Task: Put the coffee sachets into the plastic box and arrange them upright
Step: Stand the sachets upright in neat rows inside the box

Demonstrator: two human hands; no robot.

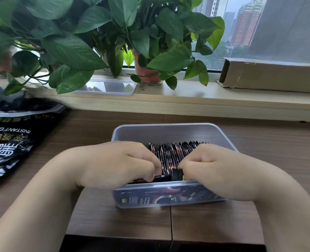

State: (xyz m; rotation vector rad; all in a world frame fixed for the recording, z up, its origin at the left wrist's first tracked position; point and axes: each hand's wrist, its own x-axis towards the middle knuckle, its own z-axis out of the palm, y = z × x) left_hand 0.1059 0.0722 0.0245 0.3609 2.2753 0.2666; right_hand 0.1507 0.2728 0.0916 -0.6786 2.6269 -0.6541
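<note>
A clear plastic box [168,132] stands on the brown table in front of me. Inside it, a row of several black-and-red coffee sachets [170,153] stands upright on edge. Both hands reach into the near part of the box. My left hand [117,162] has its fingers curled over the left ends of the sachets. My right hand [210,166] has its fingers curled round the right ends and pinches a dark sachet near the front wall. More sachets lie flat against the box's near wall, seen through the plastic.
A large black instant-coffee bag [14,140] lies open on the table at left. The box's clear lid [108,87] rests on the wooden window sill, beside potted plants [146,73]. A long cardboard carton [270,75] lies on the sill at right.
</note>
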